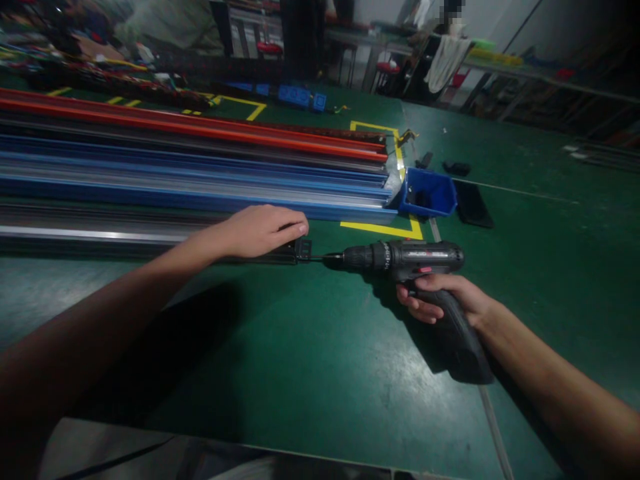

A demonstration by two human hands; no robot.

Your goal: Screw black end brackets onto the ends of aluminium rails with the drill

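Note:
My right hand (440,297) grips the handle of a black cordless drill (425,257), which lies level and points left. Its long thin bit reaches a small black end piece (303,251) at the right end of a dark metal profile (125,232). Over that same end rests my left hand (265,230), its fingers curled down around the profile's top near the end piece. The fingertips of the left hand are partly hidden. Whether the bit sits in a screw is too small to tell.
Beyond the dark profile lie long blue profiles (200,180) and red profiles (200,123). A blue bin (430,193) with small dark parts stands at their right ends, beside a flat black object (473,203). Yellow tape (380,230) marks the green table. Wires lie at the back left.

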